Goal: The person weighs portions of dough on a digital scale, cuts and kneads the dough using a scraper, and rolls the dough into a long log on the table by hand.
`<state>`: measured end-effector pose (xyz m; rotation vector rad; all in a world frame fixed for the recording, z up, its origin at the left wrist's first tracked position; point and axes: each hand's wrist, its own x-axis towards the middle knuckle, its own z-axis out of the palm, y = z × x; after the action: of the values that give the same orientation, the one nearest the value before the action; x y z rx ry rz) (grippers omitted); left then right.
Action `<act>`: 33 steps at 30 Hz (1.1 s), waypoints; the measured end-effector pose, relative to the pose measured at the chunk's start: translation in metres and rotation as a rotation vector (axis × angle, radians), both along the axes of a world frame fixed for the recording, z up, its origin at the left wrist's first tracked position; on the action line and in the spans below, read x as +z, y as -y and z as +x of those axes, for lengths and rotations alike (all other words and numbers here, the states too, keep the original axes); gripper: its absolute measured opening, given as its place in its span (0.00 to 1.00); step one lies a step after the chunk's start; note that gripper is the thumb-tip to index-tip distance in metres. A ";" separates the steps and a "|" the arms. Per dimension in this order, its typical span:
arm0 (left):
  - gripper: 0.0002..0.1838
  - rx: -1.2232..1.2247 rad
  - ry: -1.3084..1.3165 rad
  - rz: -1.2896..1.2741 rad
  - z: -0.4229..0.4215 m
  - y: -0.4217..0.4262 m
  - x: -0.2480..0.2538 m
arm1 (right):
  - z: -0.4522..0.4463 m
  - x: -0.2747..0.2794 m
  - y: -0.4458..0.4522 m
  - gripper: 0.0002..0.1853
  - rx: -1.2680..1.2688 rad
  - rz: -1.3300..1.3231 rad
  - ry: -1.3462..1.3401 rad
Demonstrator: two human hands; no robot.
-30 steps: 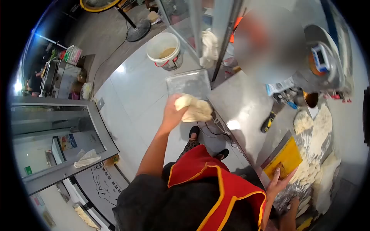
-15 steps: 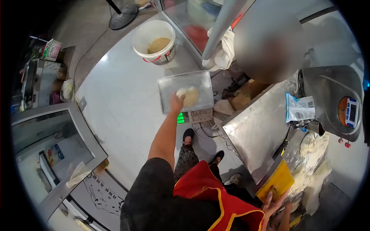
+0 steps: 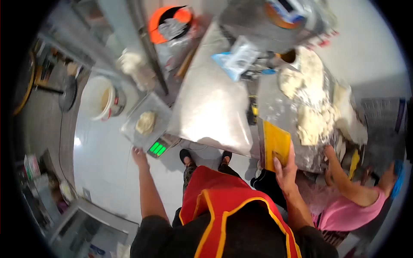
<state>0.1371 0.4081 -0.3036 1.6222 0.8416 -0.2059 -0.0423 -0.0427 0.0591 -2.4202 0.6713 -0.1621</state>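
Beside the lit green display of a scale (image 3: 158, 148) is my left hand (image 3: 139, 155), off the dough; its fingers are blurred and partly hidden. A lump of dough (image 3: 146, 122) lies in the metal tray (image 3: 157, 107) on that scale. My right hand (image 3: 286, 168) grips a yellow scraper (image 3: 276, 142) by its lower part, at the edge of the worktable. Just beyond the scraper, a large floured mass of dough (image 3: 312, 124) and a smaller lump (image 3: 291, 82) lie on the table.
A co-worker in a pink top (image 3: 352, 208) reaches to the dough from the right. The metal table (image 3: 211, 99) holds a blue and white packet (image 3: 241, 58) and a dark tool with yellow parts (image 3: 253, 109). A white bucket (image 3: 98, 98) stands at the left, behind the tray.
The dough went from my left hand into the tray, and that hand drew back toward me. The view swung right, bringing more of the worktable and the co-worker into sight. My right hand kept the scraper.
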 end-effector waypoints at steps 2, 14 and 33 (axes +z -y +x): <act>0.24 -0.154 0.251 0.602 -0.003 0.007 0.031 | -0.016 0.004 0.030 0.35 -0.083 -0.054 0.074; 0.26 -1.461 0.999 0.036 -0.025 0.490 0.275 | -0.089 0.027 0.180 0.39 -0.423 -0.127 0.318; 0.24 -1.265 0.402 0.004 -0.119 0.559 0.238 | -0.096 0.025 0.194 0.39 -0.072 0.138 -0.093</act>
<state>0.0179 -0.1505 -0.0654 1.9029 -0.5779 -0.7143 -0.1384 -0.2367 0.0836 -2.2840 0.7854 -0.0310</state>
